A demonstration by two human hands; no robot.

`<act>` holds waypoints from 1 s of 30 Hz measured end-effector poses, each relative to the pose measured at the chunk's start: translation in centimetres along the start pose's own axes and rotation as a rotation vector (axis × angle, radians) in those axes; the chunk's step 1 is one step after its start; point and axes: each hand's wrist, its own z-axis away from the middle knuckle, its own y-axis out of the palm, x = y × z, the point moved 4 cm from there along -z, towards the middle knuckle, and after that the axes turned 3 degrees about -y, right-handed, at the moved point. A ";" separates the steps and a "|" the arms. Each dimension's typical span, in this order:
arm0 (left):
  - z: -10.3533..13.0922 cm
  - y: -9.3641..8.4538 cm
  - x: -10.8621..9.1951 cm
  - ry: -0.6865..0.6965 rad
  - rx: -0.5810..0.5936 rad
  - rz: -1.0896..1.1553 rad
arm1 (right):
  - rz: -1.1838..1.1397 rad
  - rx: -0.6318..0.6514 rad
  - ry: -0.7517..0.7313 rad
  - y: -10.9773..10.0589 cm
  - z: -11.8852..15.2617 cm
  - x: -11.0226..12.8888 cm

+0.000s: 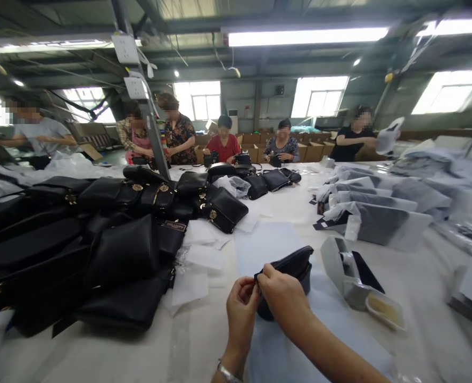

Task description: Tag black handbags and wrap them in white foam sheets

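Note:
A small black handbag (pixel 291 263) stands tilted on a pale sheet (pixel 271 239) in front of me. My left hand (pixel 241 306) pinches the bag's near left end, with thumb and fingers pressed together. Right beside it, my right hand (pixel 281 290) is closed on the same end, its fingertips almost touching those of the left. The right hand covers part of the bag's side. What exact part of the bag lies between the fingertips is too small to make out.
Black handbags (pixel 124 250) are piled on the left, beside white paper sheets (pixel 196 258). Bags in plastic wrapping (pixel 387 218) lie to the right. Nearer stand a tape dispenser (pixel 341 271) and a small tray (pixel 385 311). Several co-workers (pixel 225 146) work across the table (pixel 215 351).

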 end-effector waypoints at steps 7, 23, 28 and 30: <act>-0.2 -0.2 0.5 -0.017 -0.075 -0.009 | 0.064 0.040 -0.045 0.8 -0.9 1.0; -0.6 -1.4 0.3 0.072 -0.149 -0.100 | -0.406 -0.243 -0.049 2.2 2.0 -1.4; -0.5 -2.3 -0.5 0.101 -0.066 -0.114 | -0.638 -0.203 0.004 1.4 3.9 -2.8; -0.6 -2.7 -0.8 0.084 -0.048 -0.131 | -0.663 -0.186 0.022 1.6 4.4 -3.2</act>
